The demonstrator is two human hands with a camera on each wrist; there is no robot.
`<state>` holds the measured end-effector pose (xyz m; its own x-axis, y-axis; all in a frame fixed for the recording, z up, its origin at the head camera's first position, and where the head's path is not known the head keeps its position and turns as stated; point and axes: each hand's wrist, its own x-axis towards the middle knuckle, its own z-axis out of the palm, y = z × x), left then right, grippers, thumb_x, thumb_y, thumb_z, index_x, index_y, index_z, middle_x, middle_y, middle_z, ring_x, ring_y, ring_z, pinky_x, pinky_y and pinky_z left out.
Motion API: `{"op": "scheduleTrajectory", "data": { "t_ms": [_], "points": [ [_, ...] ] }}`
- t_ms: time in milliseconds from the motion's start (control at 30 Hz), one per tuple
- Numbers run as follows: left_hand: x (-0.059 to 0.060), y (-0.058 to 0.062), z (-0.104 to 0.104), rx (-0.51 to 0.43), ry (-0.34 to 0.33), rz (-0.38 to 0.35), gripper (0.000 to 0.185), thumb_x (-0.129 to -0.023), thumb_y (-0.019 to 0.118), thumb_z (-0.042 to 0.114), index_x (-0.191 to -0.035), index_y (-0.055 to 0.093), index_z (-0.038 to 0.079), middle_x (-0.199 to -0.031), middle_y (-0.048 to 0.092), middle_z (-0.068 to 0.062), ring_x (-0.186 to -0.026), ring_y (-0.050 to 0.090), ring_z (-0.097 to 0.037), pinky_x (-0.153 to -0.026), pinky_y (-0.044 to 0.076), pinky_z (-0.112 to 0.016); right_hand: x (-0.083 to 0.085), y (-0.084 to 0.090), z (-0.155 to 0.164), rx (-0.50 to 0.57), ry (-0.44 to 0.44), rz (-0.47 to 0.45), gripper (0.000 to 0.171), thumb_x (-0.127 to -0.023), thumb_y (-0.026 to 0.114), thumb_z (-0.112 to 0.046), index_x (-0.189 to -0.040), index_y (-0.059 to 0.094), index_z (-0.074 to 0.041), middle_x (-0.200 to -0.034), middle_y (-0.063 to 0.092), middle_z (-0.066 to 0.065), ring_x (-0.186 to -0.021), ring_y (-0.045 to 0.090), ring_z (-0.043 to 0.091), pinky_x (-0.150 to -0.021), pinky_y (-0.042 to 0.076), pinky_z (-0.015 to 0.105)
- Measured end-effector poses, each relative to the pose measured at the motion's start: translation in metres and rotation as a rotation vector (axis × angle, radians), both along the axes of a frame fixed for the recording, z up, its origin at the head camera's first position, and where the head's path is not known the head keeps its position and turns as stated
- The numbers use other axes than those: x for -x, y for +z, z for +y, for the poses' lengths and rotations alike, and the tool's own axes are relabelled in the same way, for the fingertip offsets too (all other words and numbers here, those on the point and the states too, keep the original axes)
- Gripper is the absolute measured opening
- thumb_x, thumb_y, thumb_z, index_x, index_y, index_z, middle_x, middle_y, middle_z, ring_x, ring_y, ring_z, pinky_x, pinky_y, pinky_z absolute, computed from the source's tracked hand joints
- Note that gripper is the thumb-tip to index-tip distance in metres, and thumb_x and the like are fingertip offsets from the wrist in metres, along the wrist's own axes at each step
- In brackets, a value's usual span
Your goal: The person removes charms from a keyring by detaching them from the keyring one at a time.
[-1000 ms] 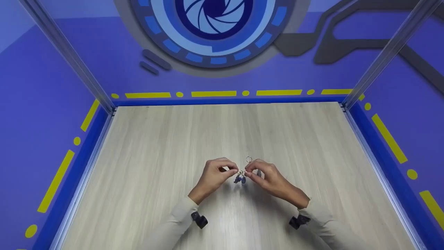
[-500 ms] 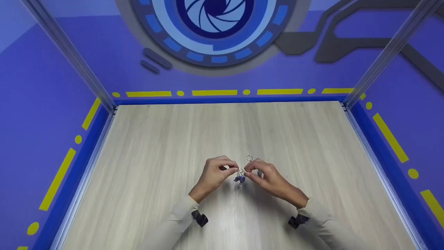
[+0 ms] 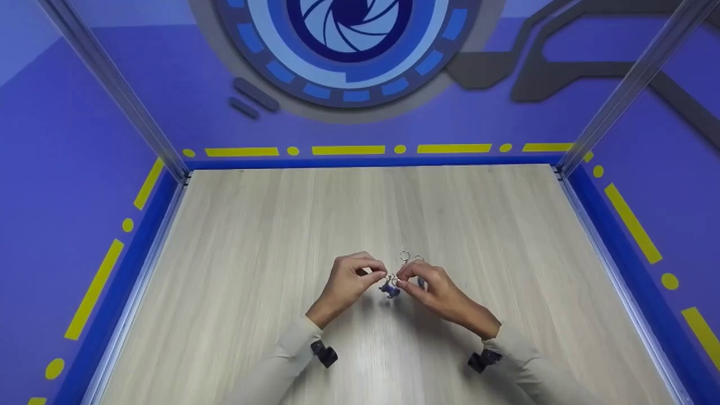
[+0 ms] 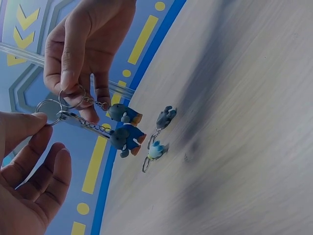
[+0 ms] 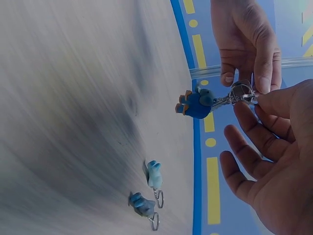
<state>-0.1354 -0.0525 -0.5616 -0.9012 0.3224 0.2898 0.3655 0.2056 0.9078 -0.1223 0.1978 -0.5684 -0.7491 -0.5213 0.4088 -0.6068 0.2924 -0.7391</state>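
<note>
Both hands pinch key rings: the left hand point(image 3: 347, 279) and right hand point(image 3: 433, 288) hold dangling blue figure keychains point(image 4: 126, 132) between them; two more keychains point(image 5: 148, 191) lie on the worktop point(image 3: 253, 236) beyond the right hand.

A pale wood-grain table top point(image 3: 281, 236) fills the middle, with a blue border point(image 3: 365, 163) at its far edge; at twelve o'clock a violet wall point(image 3: 140, 84) carries a round blue and white shutter emblem point(image 3: 346, 39); dark grey shapes point(image 3: 562, 62) run toward two o'clock; yellow dashes and dots point(image 3: 346, 150) line the walls' base; metal posts point(image 3: 112, 90) rise at ten and two o'clock; light is even.
</note>
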Motion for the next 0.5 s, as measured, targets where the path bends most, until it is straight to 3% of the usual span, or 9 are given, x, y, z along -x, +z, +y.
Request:
{"op": "scheduleTrajectory", "data": {
  "t_ms": [100, 333, 500],
  "points": [
    [0.0, -0.001, -0.001, -0.001, 0.005, 0.0, 0.007, -0.096, 0.085, 0.004, -0.096, 0.086, 0.011, -0.095, 0.08, 0.002, -0.087, 0.071, -0.01, -0.075, 0.057, -0.024, -0.003, -0.001, 0.003, 0.002, 0.003, -0.01, 0.006, -0.102, 0.076, 0.0, -0.104, 0.075, -0.006, -0.108, 0.079, 0.008, -0.101, 0.074, 0.029, -0.087, 0.057, 0.031],
    [-0.001, -0.001, -0.005, 0.001, 0.021, -0.012, 0.006, -0.099, 0.083, 0.007, -0.1, 0.085, 0.012, -0.098, 0.079, 0.003, -0.088, 0.072, -0.009, -0.075, 0.058, -0.025, -0.009, -0.004, 0.019, -0.019, 0.006, -0.026, 0.009, -0.101, 0.076, 0.002, -0.103, 0.076, -0.007, -0.106, 0.078, 0.004, -0.099, 0.074, 0.028, -0.087, 0.061, 0.043],
    [-0.002, -0.001, -0.009, 0.016, 0.012, -0.01, 0.006, -0.101, 0.081, 0.011, -0.101, 0.085, 0.015, -0.1, 0.08, 0.002, -0.089, 0.073, -0.011, -0.076, 0.058, -0.026, -0.011, -0.009, 0.039, -0.053, -0.059, -0.054, 0.009, -0.1, 0.078, 0.003, -0.103, 0.077, -0.006, -0.106, 0.079, 0.005, -0.102, 0.075, 0.03, -0.091, 0.061, 0.037]
  ]
}}
